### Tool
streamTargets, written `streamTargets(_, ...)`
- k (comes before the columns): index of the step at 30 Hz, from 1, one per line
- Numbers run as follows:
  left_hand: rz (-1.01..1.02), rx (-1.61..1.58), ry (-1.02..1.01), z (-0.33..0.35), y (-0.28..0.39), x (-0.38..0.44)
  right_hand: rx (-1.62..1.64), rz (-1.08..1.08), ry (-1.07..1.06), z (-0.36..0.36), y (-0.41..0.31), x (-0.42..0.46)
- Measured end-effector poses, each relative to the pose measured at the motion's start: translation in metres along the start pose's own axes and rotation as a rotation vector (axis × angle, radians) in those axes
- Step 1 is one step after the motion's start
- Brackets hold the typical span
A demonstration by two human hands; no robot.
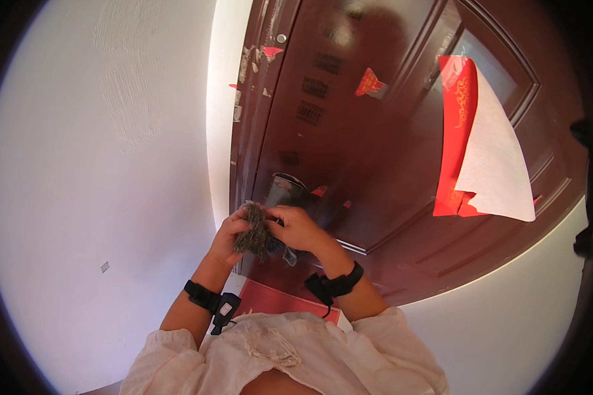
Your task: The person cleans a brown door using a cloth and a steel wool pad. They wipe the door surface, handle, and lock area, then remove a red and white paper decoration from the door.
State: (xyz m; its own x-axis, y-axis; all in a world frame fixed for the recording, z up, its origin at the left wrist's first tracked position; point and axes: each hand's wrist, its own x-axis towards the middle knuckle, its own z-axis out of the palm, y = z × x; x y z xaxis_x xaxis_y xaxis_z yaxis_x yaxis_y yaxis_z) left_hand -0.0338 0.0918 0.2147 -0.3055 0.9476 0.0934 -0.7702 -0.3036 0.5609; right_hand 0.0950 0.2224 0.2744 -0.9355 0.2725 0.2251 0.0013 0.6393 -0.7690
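Just in front of the door, my left hand [230, 237] grips a clump of tangled steel wool [253, 232], its fingers around the left side. My right hand [292, 227] meets it from the right, fingers bent against the clump's edge; their exact hold is partly hidden. Some dark, crumpled material [279, 249] shows beneath the right hand. Behind both hands stands a dark red panelled door [341, 163]. A red paper banner [454, 138] hangs on it, its pale back folded over. Small torn red scraps [370, 84] and dark stamped marks [310, 112] also show on the door.
A white wall [128, 197] with rough plaster strokes rises at the left. The door frame [247, 98] bears peeling residue. Part of a dark lock plate [284, 190] is visible just above my hands. A red mat [276, 298] lies below, partly behind my body.
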Motion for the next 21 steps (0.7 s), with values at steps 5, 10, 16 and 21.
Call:
streamTargets(5,0.075,-0.107,0.089,0.014,-0.001,-0.002,-0.01,0.074,0.277,-0.067,-0.039,-0.003)
streamTargets(10,0.089,-0.133,0.001,0.036,0.007,-0.002,-0.254,-0.032,0.639,-0.132,-0.066,-0.004)
streamTargets(16,0.081,-0.163,-0.073,-0.011,-0.002,-0.007,-0.435,0.17,0.608,-0.079,0.008,-0.038)
streamTargets(21,0.03,-0.186,-0.017,-0.024,0.007,-0.011,-0.593,0.218,0.943,-0.01,0.053,-0.035)
